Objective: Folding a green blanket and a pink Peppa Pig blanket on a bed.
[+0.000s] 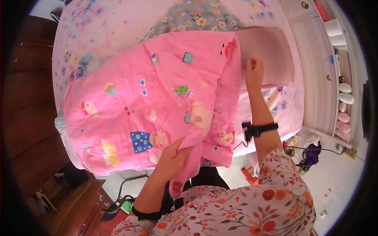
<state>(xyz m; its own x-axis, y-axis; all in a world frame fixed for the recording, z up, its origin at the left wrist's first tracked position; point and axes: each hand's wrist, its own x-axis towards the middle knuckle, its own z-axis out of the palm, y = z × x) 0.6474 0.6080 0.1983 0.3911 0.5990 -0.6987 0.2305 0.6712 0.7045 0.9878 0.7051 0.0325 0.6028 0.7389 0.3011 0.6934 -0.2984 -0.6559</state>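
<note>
A pink quilt printed with cartoon pigs lies spread over a bed, its right part folded over. My left hand grips a bunched edge of it near the bed's front side, and a strip hangs down against my body. My right hand is raised, fingers curled, just right of the quilt's edge and over a dusty-pink ribbed pillow. Nothing shows in its fingers, though part of the palm is hidden. A grey floral cloth shows beyond the quilt's far edge, on the pale flowered bed sheet.
At the right stands a light wood headboard with a shelf of bottles and small items. A black cable runs from the bed's edge to a power strip. A red stool and a dark wooden cabinet stand near the bed's front side.
</note>
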